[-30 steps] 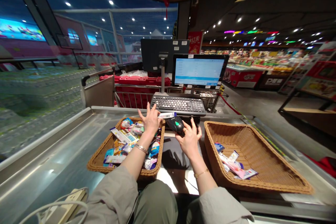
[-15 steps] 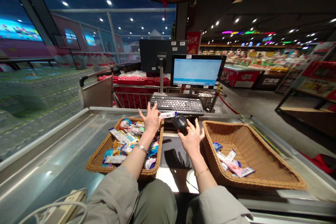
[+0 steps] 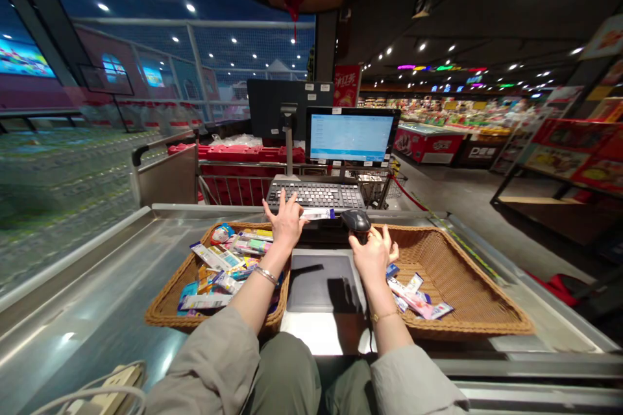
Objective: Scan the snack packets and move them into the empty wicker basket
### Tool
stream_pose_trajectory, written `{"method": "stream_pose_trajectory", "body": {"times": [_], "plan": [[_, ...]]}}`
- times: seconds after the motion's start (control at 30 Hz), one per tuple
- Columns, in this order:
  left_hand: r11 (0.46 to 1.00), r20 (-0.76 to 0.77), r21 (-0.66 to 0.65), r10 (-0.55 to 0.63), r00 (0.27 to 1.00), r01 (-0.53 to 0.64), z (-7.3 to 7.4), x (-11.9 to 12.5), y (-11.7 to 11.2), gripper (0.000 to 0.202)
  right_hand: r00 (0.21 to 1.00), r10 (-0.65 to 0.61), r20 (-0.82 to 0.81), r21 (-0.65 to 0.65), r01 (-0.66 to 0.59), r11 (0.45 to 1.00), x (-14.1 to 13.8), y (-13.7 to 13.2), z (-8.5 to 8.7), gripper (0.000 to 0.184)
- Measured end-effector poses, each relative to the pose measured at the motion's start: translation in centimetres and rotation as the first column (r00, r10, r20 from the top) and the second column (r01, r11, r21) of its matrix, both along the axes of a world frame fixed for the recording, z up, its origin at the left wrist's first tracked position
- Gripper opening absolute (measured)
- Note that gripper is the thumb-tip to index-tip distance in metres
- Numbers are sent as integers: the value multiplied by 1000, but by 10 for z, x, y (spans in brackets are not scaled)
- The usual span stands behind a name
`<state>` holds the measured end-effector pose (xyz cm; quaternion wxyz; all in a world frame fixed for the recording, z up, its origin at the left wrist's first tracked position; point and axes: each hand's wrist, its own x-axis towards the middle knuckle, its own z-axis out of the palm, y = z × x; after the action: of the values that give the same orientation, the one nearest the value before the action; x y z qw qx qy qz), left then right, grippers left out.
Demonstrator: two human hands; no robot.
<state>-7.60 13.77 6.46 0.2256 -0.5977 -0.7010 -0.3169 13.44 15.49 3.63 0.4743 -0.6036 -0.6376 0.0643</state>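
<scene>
My left hand pinches one end of a slim white-and-purple packet, its other fingers spread just in front of the keyboard. What the packet contains I cannot make out. In my right hand is a black handheld barcode scanner, gripped by its handle with the head pointing left toward the packet. Below my left forearm, a wicker basket holds many small colourful packets. A second wicker basket, to the right of my right hand, has several packets at its near left.
A lit monitor stands behind the keyboard, with a dark second screen seen from its back. Between the baskets lies a grey flat panel. A power strip with white cables is at the lower left of the metal counter.
The scanner in my right hand has moved right, away from the packet. My left hand still holds the packet. The whole view has shifted a little.
</scene>
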Motion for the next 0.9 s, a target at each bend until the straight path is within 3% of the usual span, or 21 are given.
{"method": "stream_pose_trajectory", "body": {"times": [0.37,0.9], "plan": [[993,-28,-24,-112,993,112,3,53,14,16,985,-157,-68,-31,155,987,59,5,13,36],[951,-41,-69,-304,952,301,6,143,36,10,929,-356,-98,-79,350,933,142,15,12,41]]}}
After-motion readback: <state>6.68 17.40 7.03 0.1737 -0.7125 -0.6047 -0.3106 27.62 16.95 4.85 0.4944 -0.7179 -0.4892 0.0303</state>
